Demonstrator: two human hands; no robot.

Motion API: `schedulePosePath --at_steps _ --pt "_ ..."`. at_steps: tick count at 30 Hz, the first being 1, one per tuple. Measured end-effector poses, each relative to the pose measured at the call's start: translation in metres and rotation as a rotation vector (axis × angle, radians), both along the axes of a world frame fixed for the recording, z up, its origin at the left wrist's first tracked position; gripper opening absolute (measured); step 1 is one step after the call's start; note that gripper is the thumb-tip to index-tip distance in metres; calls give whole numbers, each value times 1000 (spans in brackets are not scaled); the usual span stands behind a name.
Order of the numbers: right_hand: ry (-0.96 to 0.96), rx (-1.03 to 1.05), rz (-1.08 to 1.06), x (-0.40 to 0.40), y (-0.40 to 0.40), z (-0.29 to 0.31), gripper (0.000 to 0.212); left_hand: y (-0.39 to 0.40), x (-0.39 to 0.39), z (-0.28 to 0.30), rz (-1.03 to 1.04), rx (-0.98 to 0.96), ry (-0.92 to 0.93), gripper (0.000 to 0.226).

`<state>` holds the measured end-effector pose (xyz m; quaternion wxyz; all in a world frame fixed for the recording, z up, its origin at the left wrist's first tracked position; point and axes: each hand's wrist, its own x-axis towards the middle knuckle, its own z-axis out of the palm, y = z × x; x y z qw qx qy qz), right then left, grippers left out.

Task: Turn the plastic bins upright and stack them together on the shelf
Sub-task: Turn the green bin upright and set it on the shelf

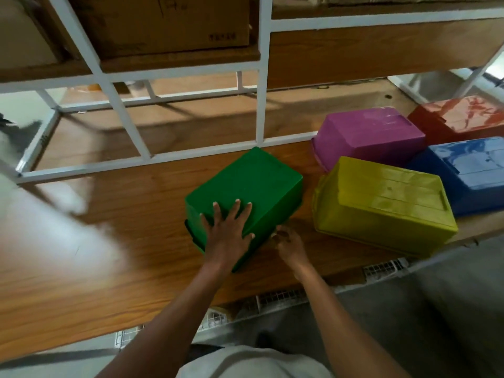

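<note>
A green plastic bin (256,184) lies upside down on the wooden shelf (122,241), near its middle. My left hand (227,231) rests flat on the bin's upturned bottom at the near corner, fingers spread. My right hand (289,241) curls under the bin's near right rim, its fingertips hidden. To the right, also upside down, lie a yellow bin (387,203), a purple bin (368,135), a blue bin (469,170) and a red bin (463,118), packed close together.
White metal shelf posts and rails (260,105) stand behind the bins. A cardboard box (163,23) sits on the shelf above. A white wire grid (272,298) shows below the shelf's front edge. Bare wood lies left of the green bin.
</note>
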<state>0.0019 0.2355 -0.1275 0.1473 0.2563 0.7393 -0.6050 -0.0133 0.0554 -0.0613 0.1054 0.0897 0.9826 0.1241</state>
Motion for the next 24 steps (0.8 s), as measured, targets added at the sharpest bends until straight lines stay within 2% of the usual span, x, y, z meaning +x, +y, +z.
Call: schedulePosePath --at_steps 3,7,11,13,16,20,24 --pt "-37 -109 -65 -1 -7 -2 50 -6 -2 5 -18 -17 17 75" --pt "-32 -241 -152 -4 -21 10 54 -23 -18 22 7 99 -1 72" --pt "60 -445 -187 -7 -35 39 35 -39 -33 52 70 356 58 66" --pt "115 -498 -243 -14 -43 52 34 -47 -40 68 130 484 57 60" --pt "193 -509 -278 -33 -52 73 31 -69 -55 78 196 568 19 54" --pt "240 -468 -187 -57 -69 98 23 -98 -66 75 232 608 18 48" --pt "253 -383 -138 -70 -91 118 20 -105 -64 70 212 507 115 51"
